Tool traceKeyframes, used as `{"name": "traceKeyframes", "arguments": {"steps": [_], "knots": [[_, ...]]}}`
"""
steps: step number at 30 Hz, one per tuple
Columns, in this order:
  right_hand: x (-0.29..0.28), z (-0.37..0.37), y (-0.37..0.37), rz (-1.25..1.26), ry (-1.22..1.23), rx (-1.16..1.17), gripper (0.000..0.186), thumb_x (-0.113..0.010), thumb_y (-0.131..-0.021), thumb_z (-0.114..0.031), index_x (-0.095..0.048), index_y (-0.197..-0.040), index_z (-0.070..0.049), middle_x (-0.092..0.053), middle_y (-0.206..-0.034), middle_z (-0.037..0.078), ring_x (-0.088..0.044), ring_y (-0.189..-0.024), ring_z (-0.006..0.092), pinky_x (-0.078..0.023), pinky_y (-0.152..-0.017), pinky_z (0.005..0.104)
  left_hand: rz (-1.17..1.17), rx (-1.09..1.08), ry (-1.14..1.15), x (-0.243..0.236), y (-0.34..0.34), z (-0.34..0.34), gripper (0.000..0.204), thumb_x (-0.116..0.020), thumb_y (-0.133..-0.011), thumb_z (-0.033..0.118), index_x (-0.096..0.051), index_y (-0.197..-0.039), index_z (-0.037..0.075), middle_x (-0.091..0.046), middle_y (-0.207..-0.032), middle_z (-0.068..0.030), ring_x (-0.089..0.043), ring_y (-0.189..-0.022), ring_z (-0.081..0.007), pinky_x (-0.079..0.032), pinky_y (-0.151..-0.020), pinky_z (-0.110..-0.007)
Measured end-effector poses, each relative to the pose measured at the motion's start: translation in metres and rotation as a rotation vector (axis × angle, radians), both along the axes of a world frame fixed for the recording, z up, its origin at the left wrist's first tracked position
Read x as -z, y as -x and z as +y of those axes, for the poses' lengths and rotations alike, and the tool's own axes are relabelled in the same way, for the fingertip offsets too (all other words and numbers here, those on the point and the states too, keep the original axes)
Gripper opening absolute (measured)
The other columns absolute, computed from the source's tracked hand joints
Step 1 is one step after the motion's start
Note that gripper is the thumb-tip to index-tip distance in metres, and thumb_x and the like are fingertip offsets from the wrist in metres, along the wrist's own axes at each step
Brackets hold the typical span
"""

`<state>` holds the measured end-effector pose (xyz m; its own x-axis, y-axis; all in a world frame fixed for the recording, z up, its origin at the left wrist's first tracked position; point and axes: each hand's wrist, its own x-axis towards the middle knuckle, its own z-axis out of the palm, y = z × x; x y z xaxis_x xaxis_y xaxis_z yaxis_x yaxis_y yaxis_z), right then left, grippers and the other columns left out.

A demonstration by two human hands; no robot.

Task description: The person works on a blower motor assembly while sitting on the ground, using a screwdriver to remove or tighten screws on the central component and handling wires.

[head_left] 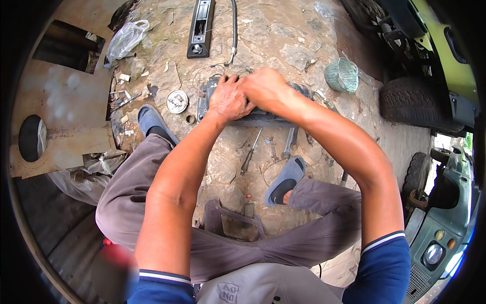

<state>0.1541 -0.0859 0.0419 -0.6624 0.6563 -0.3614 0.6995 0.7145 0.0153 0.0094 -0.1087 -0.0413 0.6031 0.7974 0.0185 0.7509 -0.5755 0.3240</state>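
Note:
My left hand (228, 99) grips a dark metal mechanical assembly (248, 117) that lies crosswise on the stone ground between my feet, with thin wires at its back. My right hand (263, 86) is closed over the assembly beside my left fingers; what it holds is hidden. A round tin with small pieces (177, 102) and a short metal ring (190, 119) lie to the left. A screwdriver (247, 159) and wrenches (290, 139) lie in front of the assembly. Behind it are a long black panel (199, 49) and a black hose (235, 28).
A rusty sheet-metal structure (66, 137) stands at left, near a plastic bag (126, 40). A mesh basket (341, 75) sits at back right beside a vehicle tyre (412, 101); more vehicle bodywork (435, 233) lines the right edge. My sandalled feet (283, 185) flank the tools.

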Motion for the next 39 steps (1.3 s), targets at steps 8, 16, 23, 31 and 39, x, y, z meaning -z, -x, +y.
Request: {"name": "traceKeyframes", "arguments": {"steps": [8, 16, 23, 31, 39], "knots": [[-0.032, -0.001, -0.035, 0.134, 0.138, 0.267, 0.014, -0.059, -0.085, -0.010, -0.070, -0.092, -0.004, -0.069, -0.088, 0.020, -0.068, -0.087, 0.0390, -0.053, -0.073, 0.0477, -0.043, -0.012, -0.047, 0.000, -0.003, -0.004, 0.050, -0.057, -0.091, 0.052, -0.070, -0.108, 0.006, -0.065, -0.118, -0.0105, -0.054, -0.118, -0.0282, -0.037, -0.104, -0.047], [0.022, -0.044, -0.086, 0.534, -0.035, 0.463, 0.019, -0.067, -0.090, -0.022, -0.062, -0.089, -0.004, -0.065, -0.084, 0.017, -0.063, -0.084, 0.0389, -0.050, -0.072, 0.0487, -0.039, -0.020, -0.046, -0.006, -0.002, -0.001, 0.048, -0.060, -0.091, 0.052, -0.067, -0.100, 0.006, -0.064, -0.111, -0.0093, -0.056, -0.112, -0.0259, -0.039, -0.096, -0.043], [0.033, -0.058, -0.081, 0.420, -0.192, 0.410, 0.015, -0.065, -0.091, -0.022, -0.064, -0.088, -0.007, -0.064, -0.085, 0.013, -0.065, -0.086, 0.0325, -0.053, -0.071, 0.0453, -0.012, -0.018, -0.026, -0.006, -0.003, -0.003, 0.048, -0.059, -0.091, 0.052, -0.068, -0.102, 0.006, -0.063, -0.115, -0.0093, -0.055, -0.115, -0.0261, -0.039, -0.096, -0.043], [-0.007, 0.000, -0.015, 0.055, 0.004, -0.054, 0.012, -0.065, -0.078, -0.011, -0.073, -0.082, -0.003, -0.071, -0.083, 0.019, -0.071, -0.083, 0.0317, -0.057, -0.072, 0.0419, -0.015, -0.030, -0.018, -0.006, -0.002, -0.003, 0.050, -0.060, -0.089, 0.045, -0.065, -0.118, 0.006, -0.062, -0.122, -0.0098, -0.053, -0.119, -0.0267, -0.037, -0.103, -0.045], [0.003, -0.026, -0.081, 0.434, 0.055, 0.330, 0.013, -0.062, -0.087, -0.013, -0.065, -0.096, -0.004, -0.066, -0.087, 0.019, -0.064, -0.087, 0.0411, -0.051, -0.074, 0.0506, -0.011, -0.027, -0.014, -0.005, -0.002, -0.001, 0.051, -0.058, -0.091, 0.054, -0.069, -0.105, 0.006, -0.064, -0.117, -0.0086, -0.055, -0.117, -0.0258, -0.038, -0.099, -0.044]]}}
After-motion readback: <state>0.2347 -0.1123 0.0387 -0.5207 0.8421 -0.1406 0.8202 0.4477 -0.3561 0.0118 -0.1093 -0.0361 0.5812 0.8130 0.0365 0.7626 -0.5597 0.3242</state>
